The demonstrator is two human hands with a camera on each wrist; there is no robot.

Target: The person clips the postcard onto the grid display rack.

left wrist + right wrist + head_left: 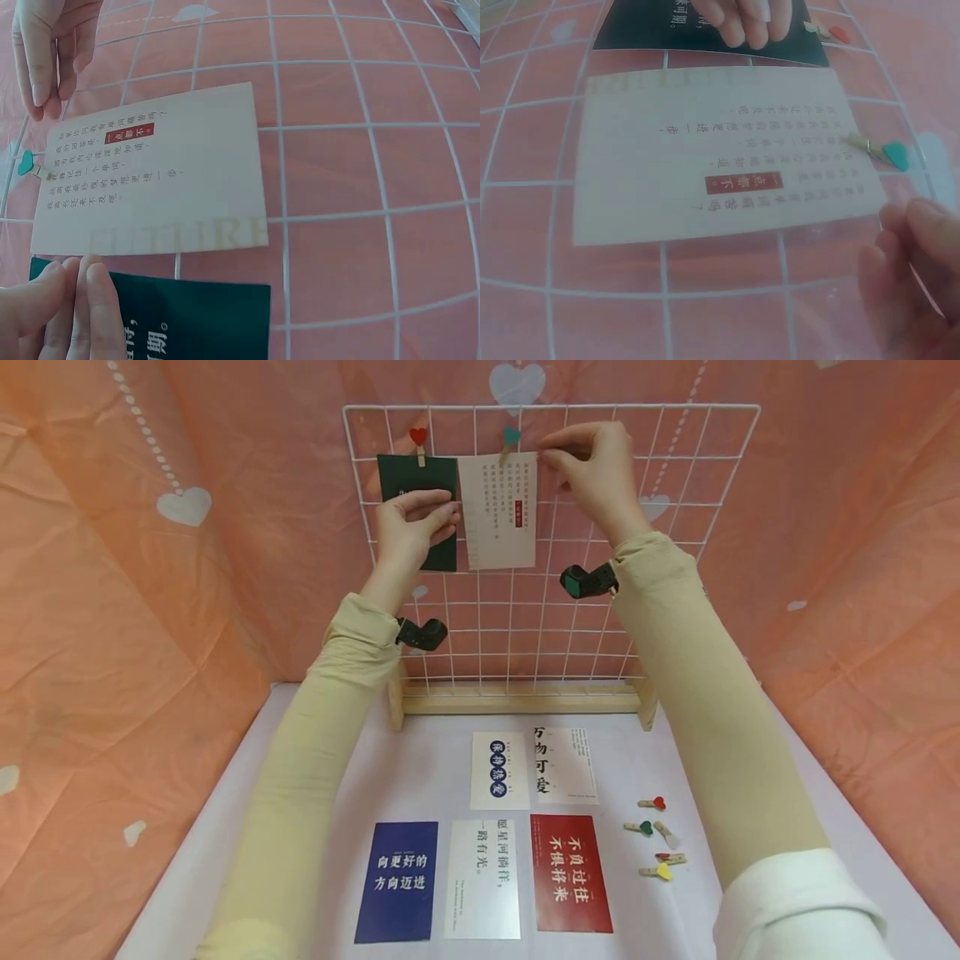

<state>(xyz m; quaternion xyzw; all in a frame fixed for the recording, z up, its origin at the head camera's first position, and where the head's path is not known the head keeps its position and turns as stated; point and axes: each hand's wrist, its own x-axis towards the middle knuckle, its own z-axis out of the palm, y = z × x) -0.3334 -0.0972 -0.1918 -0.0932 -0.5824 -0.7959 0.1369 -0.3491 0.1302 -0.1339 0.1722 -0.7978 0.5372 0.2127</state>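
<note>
High up, pale card (498, 547): hung on wire rack (551, 540) by teal clip (512, 437)
Left grip (409, 529): fingers extended, perhaps steadying its edge
Right grip (600, 468): at its corner, perhaps for levelling; pinching or not, cannot tell

Kind of room unclear, but booth-like: orange heart-print cloth (127, 635) hangs left, right and far, round a pale table (420, 768).

Enclosed beyond the left, right and back edges of a pale lilac-white tabletop (420, 777) by creased salmon-orange cloth (135, 627), printed with white hearts (183, 507) and strings of white dots (140, 422). Lit softly; more orange beyond the left and right edges, pinker behind the back edge.
</note>
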